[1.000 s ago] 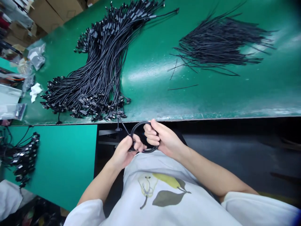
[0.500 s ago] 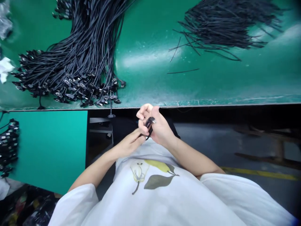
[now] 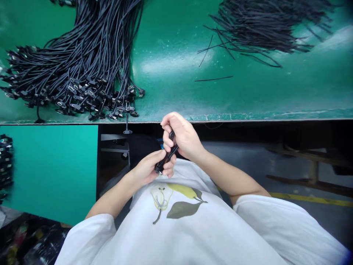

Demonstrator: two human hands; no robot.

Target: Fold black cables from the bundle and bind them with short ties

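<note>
Between my hands is a black cable [image 3: 171, 151], folded into a short bundle, with a connector end showing at its lower left. My left hand [image 3: 149, 166] pinches the lower part, near the connector. Higher up, my right hand [image 3: 185, 137] has its fingers curled round the upper part of the bundle. Both hands are in front of my shirt, just below the table's edge. A large heap of black cables with connectors [image 3: 91, 55] lies on the green table [image 3: 171, 88] at the upper left.
A pile of thin black strips [image 3: 256, 27] lies at the upper right of the table, with a few loose strips nearer me. A lower green board [image 3: 55, 169] stands at the left, with more black connectors [image 3: 5, 165] at its edge. Dark floor shows on the right.
My right hand has turned and closed its fingers round the cable. The bundle now shows longer, its connector end lower, by my left hand. The view has shifted slightly.
</note>
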